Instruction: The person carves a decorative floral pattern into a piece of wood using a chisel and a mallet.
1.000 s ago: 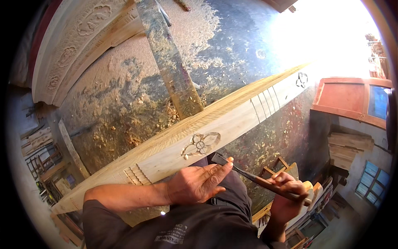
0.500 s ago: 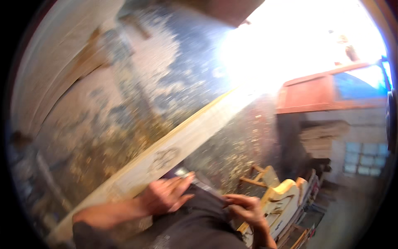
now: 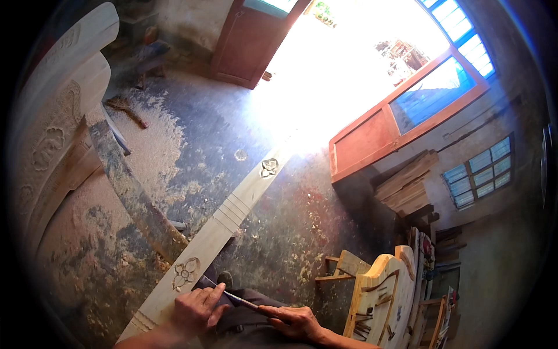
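1. Between six and seven o'clock, low in the view, the slim chisel [image 3: 239, 299] spans the gap between both hands, above the dark trousers [image 3: 238, 319].
2. The right hand [image 3: 293, 321], at six o'clock, is closed around the handle end, forefinger laid along it. The left hand [image 3: 197, 308], at seven, is part open: forefinger stretched to the blade end, thumb apart, nothing enclosed. Whether that fingertip presses or only brushes the metal, I cannot tell.
3. A cut finger seems the likeliest trouble: a push or twist from the right hand could slide the blade under the left fingertip.
4. The tip shows just beside the pale board [image 3: 206, 241], near its carved flower [image 3: 186, 273]; a stray jab toward ten o'clock could nick the wood. A loosened right grip could drop the chisel onto the trousers.
5. The chisel's long axis runs from ten o'clock, blade end, to four, handle end. Which way the cutting edge faces is too small to tell.
6. The board's axis runs from just past seven to just past one, toward the glaring doorway [image 3: 349, 75], nearly square to the chisel's.
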Demonstrator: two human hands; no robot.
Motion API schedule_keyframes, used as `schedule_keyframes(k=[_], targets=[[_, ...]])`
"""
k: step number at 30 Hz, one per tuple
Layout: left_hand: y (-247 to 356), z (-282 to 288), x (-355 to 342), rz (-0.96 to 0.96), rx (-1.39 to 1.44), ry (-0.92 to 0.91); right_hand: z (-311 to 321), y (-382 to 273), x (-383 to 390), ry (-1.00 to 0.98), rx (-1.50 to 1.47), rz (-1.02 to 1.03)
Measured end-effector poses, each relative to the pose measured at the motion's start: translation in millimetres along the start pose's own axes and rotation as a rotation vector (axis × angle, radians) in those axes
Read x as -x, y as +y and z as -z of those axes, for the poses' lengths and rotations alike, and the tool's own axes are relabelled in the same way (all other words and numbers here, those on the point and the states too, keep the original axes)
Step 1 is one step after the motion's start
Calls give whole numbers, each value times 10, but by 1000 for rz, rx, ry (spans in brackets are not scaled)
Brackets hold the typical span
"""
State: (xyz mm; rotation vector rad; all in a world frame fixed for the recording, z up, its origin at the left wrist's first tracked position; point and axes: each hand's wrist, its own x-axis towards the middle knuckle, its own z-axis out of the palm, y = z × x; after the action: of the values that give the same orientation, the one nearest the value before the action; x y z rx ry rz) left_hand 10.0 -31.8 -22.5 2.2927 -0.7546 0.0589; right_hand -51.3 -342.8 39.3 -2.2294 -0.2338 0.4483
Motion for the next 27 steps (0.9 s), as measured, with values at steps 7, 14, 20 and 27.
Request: schedule_keyframes(k=[7,14,20,27], targets=[[-8,-31,-19,-24,42,39,-53,-10,86,20,17,-19],[-55,-5,30,-25,25,-3,-169,-31,66,135,-28,42],[-33,-30,42,9,60,8,-166,-85,14,144,60,83],[-7,-40,7,38,82,52,-160,-80,-35,144,35,108]])
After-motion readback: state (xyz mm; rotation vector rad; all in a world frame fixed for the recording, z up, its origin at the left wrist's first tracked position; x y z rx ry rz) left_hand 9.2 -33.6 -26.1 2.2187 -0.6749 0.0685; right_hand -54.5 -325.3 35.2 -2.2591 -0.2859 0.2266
